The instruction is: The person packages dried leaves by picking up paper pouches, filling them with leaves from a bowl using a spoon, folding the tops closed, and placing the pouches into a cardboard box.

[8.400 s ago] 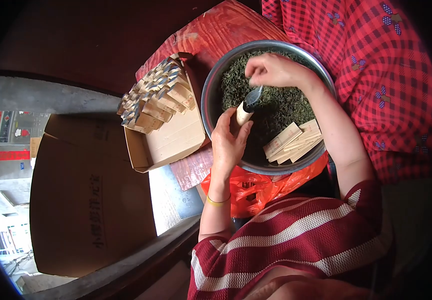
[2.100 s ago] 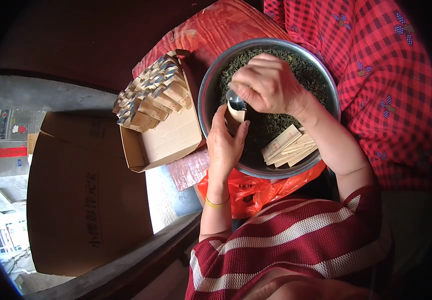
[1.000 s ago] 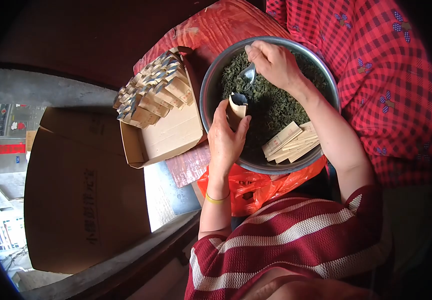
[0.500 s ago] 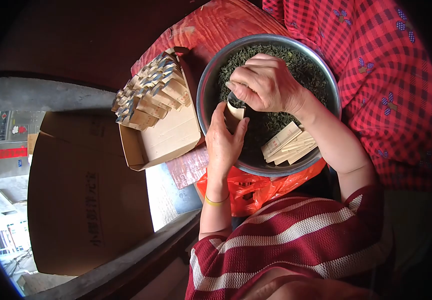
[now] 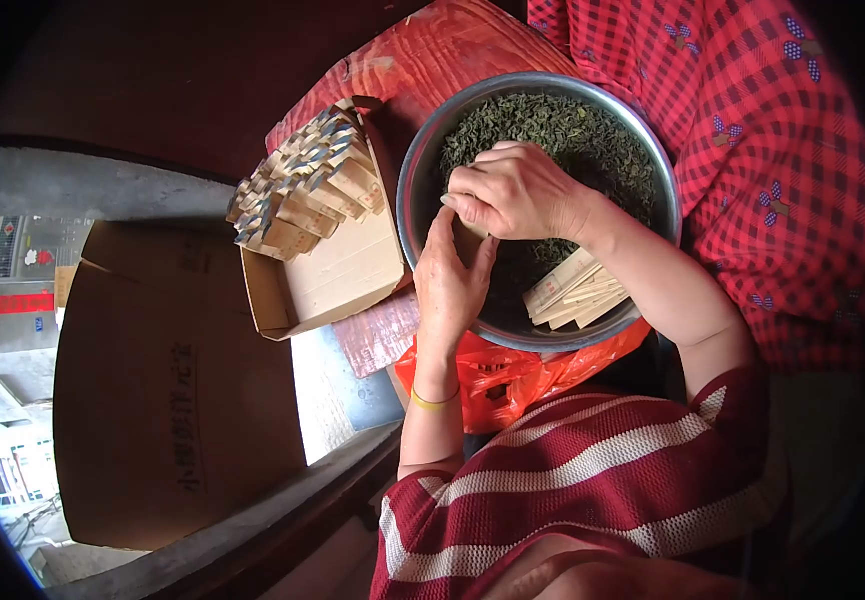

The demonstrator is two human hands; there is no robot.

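The left hand (image 5: 449,285) grips a narrow tan paper packet (image 5: 468,243), likely squashy, best held low. I can't see what the curled right hand (image 5: 522,195) holds.

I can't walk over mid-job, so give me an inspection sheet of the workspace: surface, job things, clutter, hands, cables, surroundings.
Surface: red wood-grained table, partly hidden by bowl and carton.
Job things: leaves and a fan of flat packets in the bowl; tilted packets massed in the carton.
Clutter: red bag at the bowl's near side.
Hands: left hand holds a mostly hidden packet; right hand is over its upper end, grip hidden.
Cables: nothing seen on the table.
Surroundings: plaid cloth right, large cardboard left.
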